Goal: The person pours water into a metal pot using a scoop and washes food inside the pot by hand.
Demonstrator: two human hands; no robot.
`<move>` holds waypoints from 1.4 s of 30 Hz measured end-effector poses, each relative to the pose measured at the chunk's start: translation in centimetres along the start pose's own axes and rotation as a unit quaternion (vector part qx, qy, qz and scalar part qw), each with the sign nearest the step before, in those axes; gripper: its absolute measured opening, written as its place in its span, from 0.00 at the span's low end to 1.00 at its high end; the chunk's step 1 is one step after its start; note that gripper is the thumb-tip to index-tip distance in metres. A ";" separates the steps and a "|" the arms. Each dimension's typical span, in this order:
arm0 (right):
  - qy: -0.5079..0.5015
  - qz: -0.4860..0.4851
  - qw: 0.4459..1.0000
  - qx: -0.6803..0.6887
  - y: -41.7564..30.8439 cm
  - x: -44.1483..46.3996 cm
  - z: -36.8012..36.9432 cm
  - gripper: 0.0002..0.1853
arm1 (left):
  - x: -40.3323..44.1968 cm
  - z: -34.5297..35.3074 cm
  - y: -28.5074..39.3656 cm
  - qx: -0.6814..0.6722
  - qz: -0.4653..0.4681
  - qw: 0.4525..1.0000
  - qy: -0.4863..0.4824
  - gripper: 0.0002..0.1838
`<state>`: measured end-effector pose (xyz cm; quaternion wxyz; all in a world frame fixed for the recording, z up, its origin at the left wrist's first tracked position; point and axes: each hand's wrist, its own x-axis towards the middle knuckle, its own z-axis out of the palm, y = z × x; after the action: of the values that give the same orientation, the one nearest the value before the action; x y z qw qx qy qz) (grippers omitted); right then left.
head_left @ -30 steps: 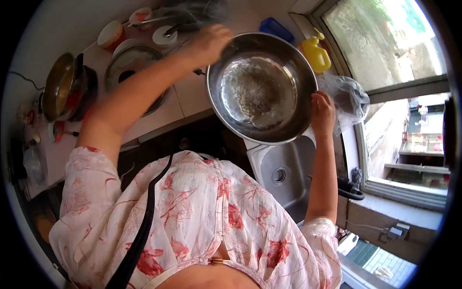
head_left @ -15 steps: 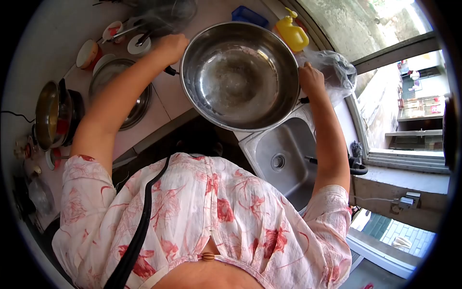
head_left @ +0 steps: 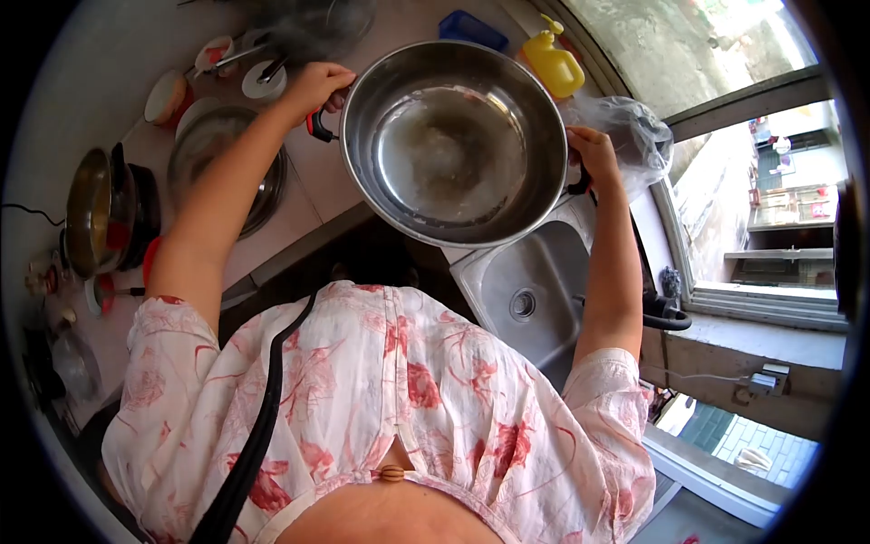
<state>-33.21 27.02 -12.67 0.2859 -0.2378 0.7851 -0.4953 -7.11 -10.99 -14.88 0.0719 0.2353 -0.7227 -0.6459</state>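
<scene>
A wide steel two-handled pan [head_left: 449, 213] is in front of me, with shallow cloudy liquid on its bottom. My left hand [head_left: 319, 88] is at its left rim. Its fingers are loosened, the foremost reaching the rim, and the red and black side handle [head_left: 317, 125] shows uncovered below them. At the right rim is my right hand [head_left: 594, 152], fingers unwrapped and partly bent, just above the black right handle [head_left: 580, 184]. Whether either hand still touches the pan is hard to see. What the pan's base rests on is hidden.
A steel sink [head_left: 523, 304] lies below the pan to the right. A yellow pump bottle [head_left: 553, 68], a blue tray [head_left: 472, 30] and a clear plastic bag [head_left: 625, 136] stand behind. Leftward are a round metal lid [head_left: 263, 204], bowls and another pan [head_left: 88, 213].
Both hands have loosened from fists, and more of the two handles shows. My right forearm has shifted slightly left. The pan is almost unmoved, while its liquid looks different.
</scene>
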 end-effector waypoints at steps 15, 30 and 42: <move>0.385 -0.217 0.846 -0.297 2.2 -6.6 5.9 0.23 | -2.3 0.8 -0.8 -0.157 -0.049 0.979 0.125 0.12; 0.432 -0.052 0.855 -0.284 1.5 -6.4 7.4 0.21 | -6.1 5.8 -3.6 0.102 0.150 0.907 0.379 0.25; 0.298 -0.191 0.878 -0.322 2.4 -7.0 3.0 0.21 | -5.6 3.4 -2.5 0.053 0.079 0.953 0.288 0.19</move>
<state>-26.30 30.64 -14.40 -0.1538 -0.3032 0.8887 -0.3075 -2.99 -5.64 -16.68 0.3152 0.3568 -0.7207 -0.5038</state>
